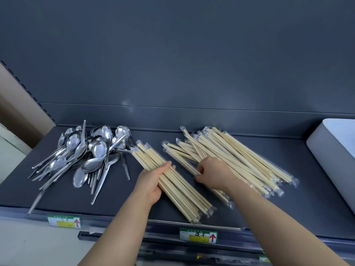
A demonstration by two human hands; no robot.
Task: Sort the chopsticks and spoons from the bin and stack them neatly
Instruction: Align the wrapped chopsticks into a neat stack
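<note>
A heap of steel spoons [86, 154] lies on the left of the dark shelf [317, 204]. My left hand [151, 183] grips a bundle of wrapped wooden chopsticks [178, 189] at its middle; the bundle runs diagonally from upper left to lower right. To the right lies a loose pile of wrapped chopsticks [236, 160]. My right hand [213, 173] reaches into that pile's left side, its fingers pinching one wrapped pair.
A white bin [334, 150] stands at the right end of the shelf. The shelf's front rail carries two green and yellow labels with red arrows [64, 220] [198, 235]. A dark back panel rises behind the shelf.
</note>
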